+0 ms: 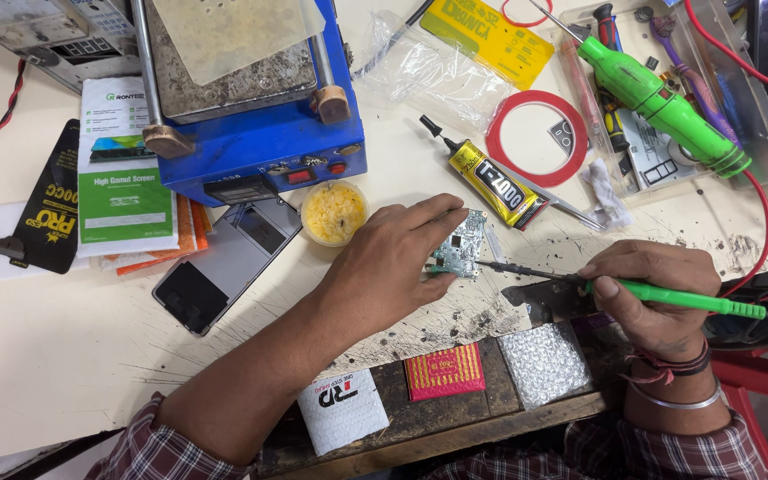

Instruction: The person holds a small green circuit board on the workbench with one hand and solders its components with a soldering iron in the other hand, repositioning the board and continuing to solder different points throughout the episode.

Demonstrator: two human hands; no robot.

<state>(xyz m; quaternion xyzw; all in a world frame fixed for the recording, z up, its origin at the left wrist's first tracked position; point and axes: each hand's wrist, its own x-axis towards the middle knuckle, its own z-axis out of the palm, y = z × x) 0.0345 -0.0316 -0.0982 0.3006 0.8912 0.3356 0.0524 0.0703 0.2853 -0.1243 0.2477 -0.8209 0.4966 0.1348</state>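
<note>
in the head view the left hand pinches a small green circuit board against the scratched white workbench, just beside a round tub of yellow paste. the right hand is clenched around a green-handled soldering iron, its dark tip touching the board's lower edge. a yellow glue tube lies just behind.

Green circuit board; green-handled screwdriver; blue machine; red tape ring; plaid sleeves.

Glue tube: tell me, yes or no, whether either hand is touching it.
No. The glue tube lies apart on the table, beyond the left hand and right hand.
</note>
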